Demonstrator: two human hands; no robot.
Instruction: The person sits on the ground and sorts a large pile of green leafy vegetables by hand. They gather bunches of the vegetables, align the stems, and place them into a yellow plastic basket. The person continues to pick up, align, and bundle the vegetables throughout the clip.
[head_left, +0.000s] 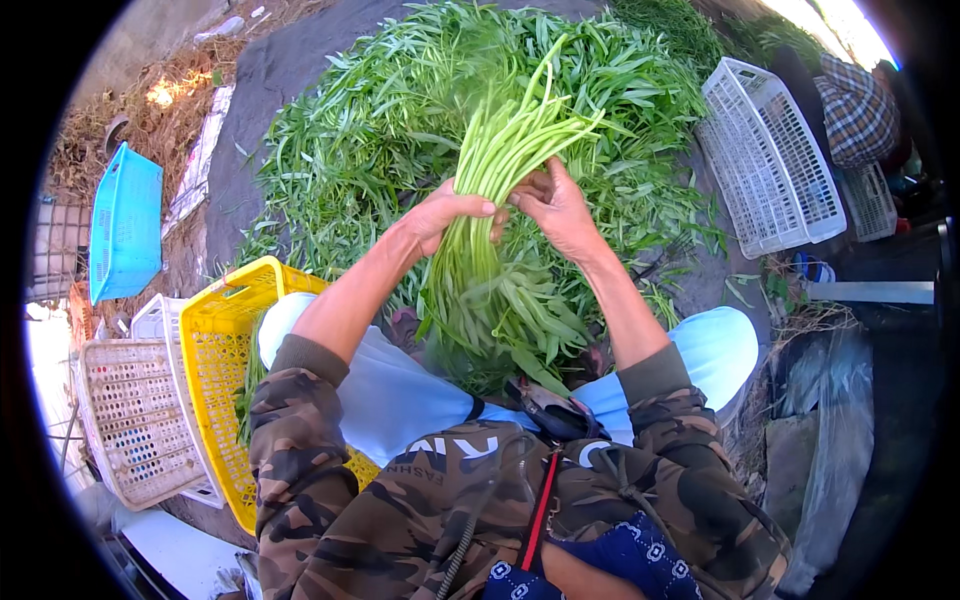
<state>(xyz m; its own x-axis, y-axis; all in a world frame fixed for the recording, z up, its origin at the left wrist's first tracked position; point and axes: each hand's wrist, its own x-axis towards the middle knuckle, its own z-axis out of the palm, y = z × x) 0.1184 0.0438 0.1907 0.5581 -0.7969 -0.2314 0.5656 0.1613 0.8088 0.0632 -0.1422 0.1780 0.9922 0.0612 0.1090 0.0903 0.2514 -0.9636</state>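
Note:
A bunch of leafy greens, apparently water spinach (501, 161), is held up before me with its pale cut stems pointing away and its leaves drooping towards my lap. Around its middle my left hand (450, 212) is closed, the thumb lying across the stems. My right hand (553, 202) grips the bunch's right side, some fingers hidden behind the stems. Beneath and beyond both hands spreads a large heap of the same greens (360, 142) on a dark ground sheet (251, 112).
On my left stand a yellow plastic crate (217, 337) with some greens inside, a dirty white crate (139, 420) and a blue basket (127, 225). To the right are a white crate (780, 157) and another person in a checked shirt (859, 109). Clear plastic sheeting (832, 442) lies nearer.

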